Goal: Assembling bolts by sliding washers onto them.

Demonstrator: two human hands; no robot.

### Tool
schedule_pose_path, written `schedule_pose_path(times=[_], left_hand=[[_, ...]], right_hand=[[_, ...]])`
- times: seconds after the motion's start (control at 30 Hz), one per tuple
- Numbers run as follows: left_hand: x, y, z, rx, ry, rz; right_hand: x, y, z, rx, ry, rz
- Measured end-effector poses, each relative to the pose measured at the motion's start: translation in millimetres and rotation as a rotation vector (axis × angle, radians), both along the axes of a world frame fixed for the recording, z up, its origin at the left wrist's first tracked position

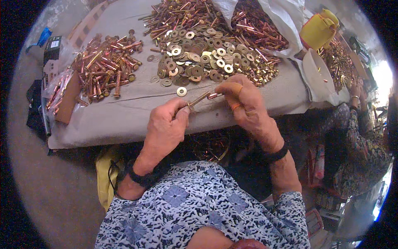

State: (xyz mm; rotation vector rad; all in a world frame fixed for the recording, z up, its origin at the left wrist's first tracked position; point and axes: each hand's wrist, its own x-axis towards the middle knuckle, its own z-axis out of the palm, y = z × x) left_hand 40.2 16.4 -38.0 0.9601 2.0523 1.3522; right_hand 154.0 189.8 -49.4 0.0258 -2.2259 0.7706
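Observation:
My left hand (163, 122) is closed, pinching a thin brass-coloured bolt (201, 98) near its lower end, where a small flat rim shows at the fingertips. The bolt slants up and to the right. Against its upper tip sits a short coppery sleeve (213, 96), pinched in the fingers of my right hand (251, 106). Orange finger covers are on that hand. Whether the bolt has entered the sleeve, I cannot tell. One loose washer (181, 91) lies just beyond my left fingertips, in front of a heap of flat washers (197, 58).
Assembled bolts (107, 62) are heaped on the left of the covered table (166, 135). Long bolts (178, 16), coppery sleeves (257, 29) and small nuts (263, 74) surround the washers. A white tub (317, 70) and yellow cloth item (319, 29) stand right. Another person (358, 153) works there.

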Motion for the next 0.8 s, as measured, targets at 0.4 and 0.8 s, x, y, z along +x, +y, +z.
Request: schedule_pose_path(times=[0.4,0.8], left_hand=[[1.0,-2.2,-1.1,-0.035,0.105,-0.045],[4.1,-0.1,2.4,0.024,0.414,-0.108]], right_hand=[[13.3,0.8,8.4,0.005,-0.060,-0.020],[17.3,0.5,0.2,-0.122,-0.099,0.035]])
